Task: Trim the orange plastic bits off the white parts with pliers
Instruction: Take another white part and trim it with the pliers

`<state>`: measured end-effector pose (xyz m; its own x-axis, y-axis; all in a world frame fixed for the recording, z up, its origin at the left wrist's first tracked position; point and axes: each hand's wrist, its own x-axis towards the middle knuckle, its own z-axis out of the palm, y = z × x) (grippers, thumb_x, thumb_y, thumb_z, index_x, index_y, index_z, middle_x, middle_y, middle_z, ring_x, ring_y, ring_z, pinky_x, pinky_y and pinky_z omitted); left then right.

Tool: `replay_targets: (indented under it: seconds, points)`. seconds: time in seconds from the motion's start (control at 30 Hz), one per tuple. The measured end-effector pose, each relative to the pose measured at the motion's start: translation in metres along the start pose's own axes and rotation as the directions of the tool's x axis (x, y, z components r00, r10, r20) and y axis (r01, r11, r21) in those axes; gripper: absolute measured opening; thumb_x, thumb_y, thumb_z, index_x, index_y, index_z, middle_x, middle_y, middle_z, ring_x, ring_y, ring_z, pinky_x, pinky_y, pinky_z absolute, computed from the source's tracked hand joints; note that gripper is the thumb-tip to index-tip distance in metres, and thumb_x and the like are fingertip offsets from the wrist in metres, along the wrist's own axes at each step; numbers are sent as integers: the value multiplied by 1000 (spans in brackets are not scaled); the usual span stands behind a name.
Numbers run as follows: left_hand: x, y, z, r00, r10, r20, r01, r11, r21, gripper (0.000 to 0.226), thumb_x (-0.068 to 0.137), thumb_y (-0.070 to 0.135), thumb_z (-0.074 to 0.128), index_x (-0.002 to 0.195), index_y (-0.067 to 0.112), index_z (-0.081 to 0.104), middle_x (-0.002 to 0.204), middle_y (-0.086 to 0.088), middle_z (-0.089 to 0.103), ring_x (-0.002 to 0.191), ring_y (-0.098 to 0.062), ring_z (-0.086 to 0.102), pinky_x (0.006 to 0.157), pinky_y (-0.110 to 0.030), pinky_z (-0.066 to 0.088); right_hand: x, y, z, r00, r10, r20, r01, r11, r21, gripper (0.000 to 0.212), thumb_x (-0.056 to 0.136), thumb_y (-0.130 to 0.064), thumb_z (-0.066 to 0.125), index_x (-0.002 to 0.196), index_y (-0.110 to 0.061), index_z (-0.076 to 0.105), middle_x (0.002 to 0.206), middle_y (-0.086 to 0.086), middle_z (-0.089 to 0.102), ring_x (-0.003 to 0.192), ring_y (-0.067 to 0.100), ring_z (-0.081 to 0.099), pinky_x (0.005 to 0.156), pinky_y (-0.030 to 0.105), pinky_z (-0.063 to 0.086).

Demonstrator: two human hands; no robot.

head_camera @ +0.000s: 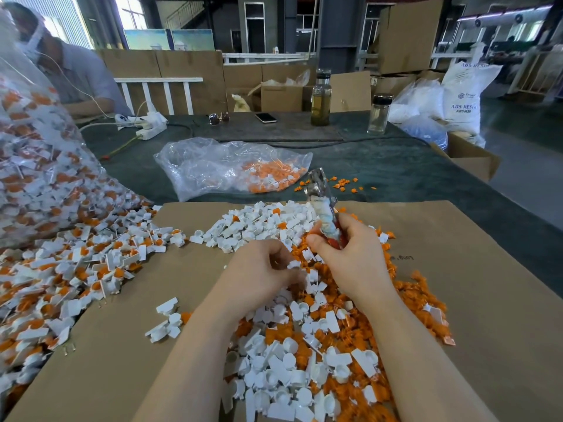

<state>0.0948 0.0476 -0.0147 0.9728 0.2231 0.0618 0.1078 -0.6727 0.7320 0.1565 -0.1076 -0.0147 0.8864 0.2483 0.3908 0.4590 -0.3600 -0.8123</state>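
On the cardboard sheet point(457, 269) covering the tabletop point(380, 166), the right hand point(350, 254) grips the pliers point(324, 205) by their wrapped handles, tip pointing up and away. The left hand point(262, 269), fingers curled, pinches a small white part point(294, 264) just beside it. Both hands hover over a mixed heap of white parts and orange bits point(316, 345) (untrimmed pieces point(76, 269) lie spilled at left). A clear bag of orange bits point(237, 169) rests beyond.
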Motion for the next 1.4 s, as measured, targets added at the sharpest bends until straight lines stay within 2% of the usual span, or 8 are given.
replay_targets:
  seconds: [0.13,0.3,0.37,0.43,0.5,0.73,0.87,1.4]
  points:
    - [0,9,-1,990,-92,-106,54,945,-321,19,81,31,80,89,21,66,79,-2,75,70,-14,71,59,-28,51,0,-1,0,1000,-7,0,7,992,126,8,87,-25,70,92,-21,66,80,-10,66,76,0,60,61,11,45]
    - [-3,16,-1,978,-173,-114,73,801,-594,15,79,27,82,91,23,73,76,5,76,66,-3,72,45,-7,41,-1,-5,0,999,-35,24,30,978,205,14,88,-21,69,88,-33,62,77,-25,66,77,-8,61,64,5,44]
    - [-3,18,1,979,-175,-108,68,773,-631,6,80,26,81,80,30,77,75,11,75,66,1,70,52,-9,47,-2,-6,0,998,-56,33,48,977,209,18,89,-21,69,87,-37,61,79,-30,65,75,-8,61,64,5,44]
    - [-2,18,3,979,-180,-99,67,736,-674,16,82,19,79,76,34,79,80,8,77,78,-7,73,70,-20,57,-2,-7,1,997,-71,26,64,975,215,17,89,-21,68,87,-36,61,79,-29,65,76,-7,62,64,6,45]
    - [-1,18,4,977,-197,-83,78,689,-720,9,83,14,78,87,21,79,87,-1,78,86,-18,75,81,-32,59,-3,-7,1,997,-74,11,70,976,208,17,89,-22,68,87,-36,60,78,-24,66,77,-6,62,65,7,45]
    - [-3,26,6,969,-232,-83,68,578,-813,17,87,3,72,103,10,72,81,-11,77,73,-19,75,69,-26,61,-3,-5,4,998,-49,-31,52,990,135,8,89,-28,68,88,-31,60,71,-24,63,69,-4,60,59,9,44]
    - [-3,29,9,962,-252,-107,44,527,-849,27,83,4,76,104,3,59,71,-9,74,68,-19,74,65,-27,62,-2,-3,4,997,-35,-67,40,996,77,10,88,-33,68,90,-24,63,69,-11,62,66,-1,58,55,12,42]
    - [-7,34,10,964,-221,-148,-14,514,-858,13,80,1,77,92,-4,72,79,-17,76,73,-21,75,65,-24,60,-5,-7,6,982,-65,-179,72,997,30,14,87,-33,68,95,-25,61,80,-15,65,75,1,62,64,23,53]
